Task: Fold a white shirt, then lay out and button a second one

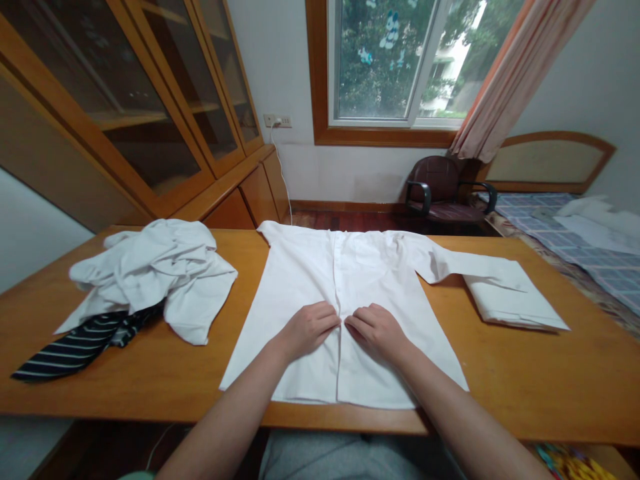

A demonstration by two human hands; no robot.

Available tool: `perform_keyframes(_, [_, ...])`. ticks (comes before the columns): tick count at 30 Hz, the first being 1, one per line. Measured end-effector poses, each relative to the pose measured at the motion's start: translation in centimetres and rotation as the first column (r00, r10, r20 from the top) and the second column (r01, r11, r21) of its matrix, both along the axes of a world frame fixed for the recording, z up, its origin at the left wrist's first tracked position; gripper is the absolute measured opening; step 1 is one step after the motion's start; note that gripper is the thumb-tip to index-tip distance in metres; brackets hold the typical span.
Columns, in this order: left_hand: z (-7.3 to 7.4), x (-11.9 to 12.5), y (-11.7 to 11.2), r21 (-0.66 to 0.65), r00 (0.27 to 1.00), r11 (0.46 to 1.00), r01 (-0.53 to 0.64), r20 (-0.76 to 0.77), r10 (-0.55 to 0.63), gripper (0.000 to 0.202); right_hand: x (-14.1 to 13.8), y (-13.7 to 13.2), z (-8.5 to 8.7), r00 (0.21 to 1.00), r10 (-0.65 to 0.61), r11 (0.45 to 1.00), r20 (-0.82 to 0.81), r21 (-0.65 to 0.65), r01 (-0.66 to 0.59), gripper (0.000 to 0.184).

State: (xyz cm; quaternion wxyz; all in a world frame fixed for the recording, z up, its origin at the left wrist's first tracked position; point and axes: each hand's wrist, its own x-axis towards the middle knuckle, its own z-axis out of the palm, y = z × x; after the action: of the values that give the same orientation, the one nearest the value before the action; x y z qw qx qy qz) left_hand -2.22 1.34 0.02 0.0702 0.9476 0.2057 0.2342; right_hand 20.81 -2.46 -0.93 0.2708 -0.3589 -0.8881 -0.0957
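A white button-up shirt [305, 267] lies spread face up on the table, hem toward me. Its front opening runs down the middle, and one sleeve stretches out to the right over a folded white garment [520, 300]. My left hand [313, 327] is closed in a pinch on the left side of the front placket. Just across from it, my right hand [376, 330] pinches the placket's right side. The fingertips of both hands nearly meet over the opening. Whether a button is between the fingers is hidden.
On the table's [165, 387] left lies a crumpled pile of white clothes [165, 260], with a black striped tie [75, 347] under its edge. Beyond the table stand a glass-door cabinet [210, 160], a dark red armchair [437, 187] and a bed [590, 233].
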Motion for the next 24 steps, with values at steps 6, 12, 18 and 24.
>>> perform_keyframes(6, [0.04, 0.03, -0.01, -0.005, 1.0, 1.0, 0.001, 0.002, -0.001, 0.017, -0.01, 0.02, -0.02, 1.0, -0.006, 1.0, -0.007, 0.008, 0.006, 0.021])
perform_keyframes(12, [0.1, 0.1, -0.01, 0.016, 1.0, 1.0, -0.009, 0.017, 0.009, 0.016, 0.0, 0.01, 0.16, 1.0, -0.004, 1.0, -0.014, 0.009, 0.004, 0.02])
perform_keyframes(18, [0.04, 0.07, 0.05, 0.027, 0.999, 0.999, -0.016, 0.033, 0.015, 0.016, 0.03, 0.04, 0.0, 1.0, -0.009, 1.0, -0.018, 0.005, 0.009, 0.018])
perform_keyframes(24, [-0.01, 0.05, 0.05, 0.031, 1.0, 0.999, -0.019, 0.025, 0.018, 0.017, 0.05, 0.09, -0.13, 1.0, -0.016, 1.0, -0.002, 0.0, 0.016, 0.019])
